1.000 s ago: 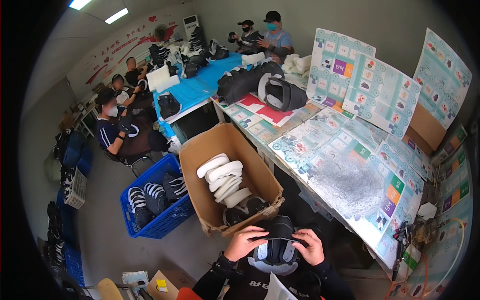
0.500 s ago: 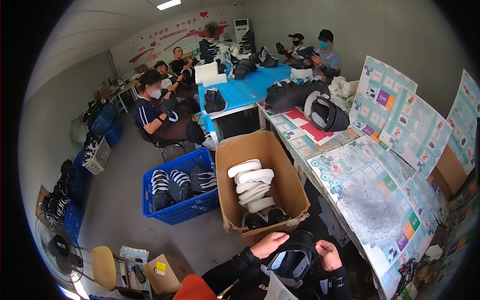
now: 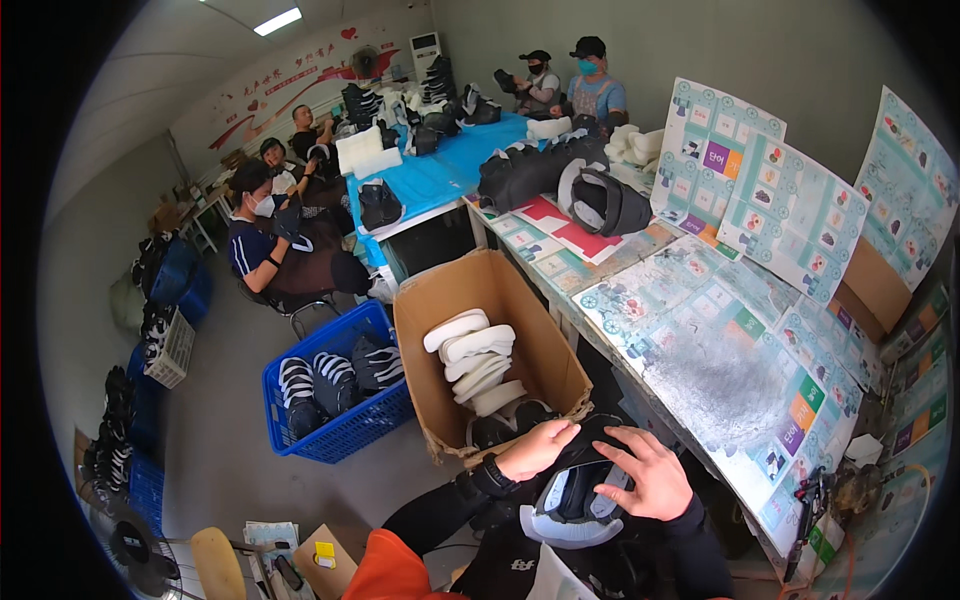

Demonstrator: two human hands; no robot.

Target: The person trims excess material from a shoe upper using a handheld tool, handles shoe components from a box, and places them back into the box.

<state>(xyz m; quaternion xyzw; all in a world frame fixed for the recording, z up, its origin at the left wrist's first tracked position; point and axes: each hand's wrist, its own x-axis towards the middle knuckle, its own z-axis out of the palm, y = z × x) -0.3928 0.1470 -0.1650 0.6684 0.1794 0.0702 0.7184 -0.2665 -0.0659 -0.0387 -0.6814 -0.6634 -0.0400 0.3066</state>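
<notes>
In front of me, at the lower middle, a black shoe upper (image 3: 577, 490) with a light grey lining has its opening facing me. My left hand (image 3: 537, 452) is closed on its far left edge, thumb and fingers pressed together. Over its right side lies my right hand (image 3: 650, 478), fingers stretched and spread, the thumb reaching across the opening. Just beyond my hands stands a cardboard box (image 3: 540, 335) with several white foam pieces (image 3: 475, 355) and some black pieces inside. My right hand hides part of the upper.
Left of the box sits a blue basket (image 3: 350, 440) of black, white-striped shoes. A sheet-covered workbench (image 3: 690, 340) runs along my right, bearing another black upper (image 3: 608, 200). Seated co-workers surround a blue-covered table (image 3: 440, 180) at the back. A fan (image 3: 125, 545) stands lower left.
My right hand has gone from pinching the upper's right edge to lying spread over it. The upper has tilted, showing more grey lining. The surroundings have shifted left in view.
</notes>
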